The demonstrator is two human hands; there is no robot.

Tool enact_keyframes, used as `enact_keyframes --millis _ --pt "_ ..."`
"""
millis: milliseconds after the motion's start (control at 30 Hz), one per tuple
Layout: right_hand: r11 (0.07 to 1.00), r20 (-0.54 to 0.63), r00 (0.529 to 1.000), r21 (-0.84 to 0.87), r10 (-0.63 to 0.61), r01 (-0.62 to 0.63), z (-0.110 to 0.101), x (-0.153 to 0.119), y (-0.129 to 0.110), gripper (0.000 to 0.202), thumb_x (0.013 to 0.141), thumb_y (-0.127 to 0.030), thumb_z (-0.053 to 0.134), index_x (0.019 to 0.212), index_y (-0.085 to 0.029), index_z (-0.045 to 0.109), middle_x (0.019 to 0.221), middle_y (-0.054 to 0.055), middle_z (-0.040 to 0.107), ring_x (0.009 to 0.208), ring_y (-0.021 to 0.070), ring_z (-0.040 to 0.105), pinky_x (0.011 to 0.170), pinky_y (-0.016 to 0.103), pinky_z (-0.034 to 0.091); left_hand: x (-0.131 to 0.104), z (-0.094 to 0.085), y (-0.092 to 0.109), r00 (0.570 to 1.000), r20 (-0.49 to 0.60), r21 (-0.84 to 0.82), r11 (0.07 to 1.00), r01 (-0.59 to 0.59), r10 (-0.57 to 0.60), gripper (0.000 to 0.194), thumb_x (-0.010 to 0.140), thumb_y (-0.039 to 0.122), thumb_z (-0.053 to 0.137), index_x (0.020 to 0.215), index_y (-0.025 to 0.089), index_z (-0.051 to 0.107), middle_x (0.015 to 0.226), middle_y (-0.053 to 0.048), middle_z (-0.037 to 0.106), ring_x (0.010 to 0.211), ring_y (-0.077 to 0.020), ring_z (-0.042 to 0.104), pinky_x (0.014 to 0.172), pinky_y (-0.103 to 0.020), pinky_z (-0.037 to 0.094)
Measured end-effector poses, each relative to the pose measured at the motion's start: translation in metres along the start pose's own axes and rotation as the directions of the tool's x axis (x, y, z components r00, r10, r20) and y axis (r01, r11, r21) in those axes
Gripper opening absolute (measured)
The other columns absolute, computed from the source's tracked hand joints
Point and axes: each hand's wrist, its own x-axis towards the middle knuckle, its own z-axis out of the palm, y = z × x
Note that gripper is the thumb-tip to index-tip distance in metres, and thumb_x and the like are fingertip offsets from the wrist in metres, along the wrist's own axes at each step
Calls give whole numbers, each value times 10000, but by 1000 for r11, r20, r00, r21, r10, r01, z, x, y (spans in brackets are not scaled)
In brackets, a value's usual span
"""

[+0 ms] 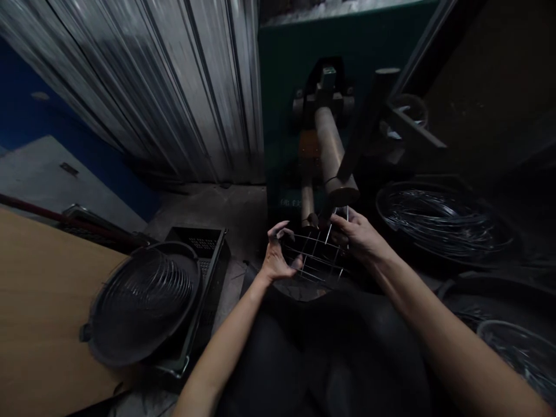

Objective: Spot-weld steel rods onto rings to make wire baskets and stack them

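Note:
A wire grid (310, 255) of thin metal rods is between my hands, just below the round arms of a green machine (282, 87). My right hand (354, 231) has its fingers closed on the grid's upper right part, near the end of the thick upper arm (332, 145). At the grid's left side is my left hand (280, 255), its fingers and thumb spread apart and curved around the edge; whether it touches the wires is hard to tell. The thinner lower arm (307, 202) ends right above the grid.
To the left a black round tray (139, 330) with wire rings rests on a dark crate (208, 234), beside a wooden board (43, 307). On the right are basins with wire pieces (438, 220). Corrugated metal (195, 75) stands behind.

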Motion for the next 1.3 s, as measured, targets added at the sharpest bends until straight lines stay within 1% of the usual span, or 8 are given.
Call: enact_keyframes --millis 433,667,733,833,900,1033,1133,1300 --pt "998 -8 1000 -53 -25 25 1 33 1 536 449 -456 865 669 -220 437 429 -85 392 351 40 287 355 200 263 22 -1 -28 996 43 13 997 74 -75 826 619 268 607 1323 191 182 926 -14 455 870 -176 515 888 -406 432" --pt "1000 5 1000 -20 -23 23 -3 38 11 503 504 -451 857 683 -217 449 430 -84 386 363 47 300 346 183 257 23 -4 -28 996 62 42 997 65 -68 815 638 278 615 1326 209 183 915 -10 453 826 -160 503 797 -349 446" --pt "1000 -72 997 -5 -22 21 -4 39 13 479 565 -455 828 693 -211 437 461 -81 403 367 39 312 351 168 270 24 -5 -28 994 79 45 996 71 -74 812 655 297 608 1332 205 169 916 -14 453 828 -158 496 772 -335 445" --pt "999 -259 966 37 -18 28 -7 38 10 420 694 -451 744 709 -212 399 510 -85 418 354 25 292 349 153 291 25 -6 -29 992 95 44 995 85 -89 838 664 317 618 1345 192 146 918 -18 458 850 -165 502 789 -342 443" --pt "998 -298 954 69 24 -4 -9 34 6 367 741 -407 710 708 -205 405 517 -81 421 361 28 320 354 144 310 24 -7 -31 992 91 35 996 84 -87 857 657 315 641 1351 193 153 914 -15 461 847 -167 507 800 -348 438" --pt "990 -226 968 103 113 -91 -9 26 1 293 679 -287 757 720 -178 488 534 -57 467 397 33 377 336 115 269 20 -10 -35 994 49 -45 994 103 -101 879 664 268 648 1375 214 134 905 -5 471 833 -160 498 800 -339 426" --pt "990 -225 969 116 101 -77 -7 26 2 325 619 -246 789 709 -178 484 535 -62 469 385 23 349 317 109 219 16 -13 -38 993 23 -91 989 120 -118 889 660 254 653 1380 217 134 902 -5 479 846 -164 490 804 -341 419" --pt "994 -199 979 109 52 -31 1 31 5 389 556 -221 808 700 -194 448 534 -68 469 395 33 390 322 117 263 12 -14 -41 992 -7 -134 984 121 -123 898 662 284 659 1382 229 124 910 -6 476 845 -162 487 796 -339 420"
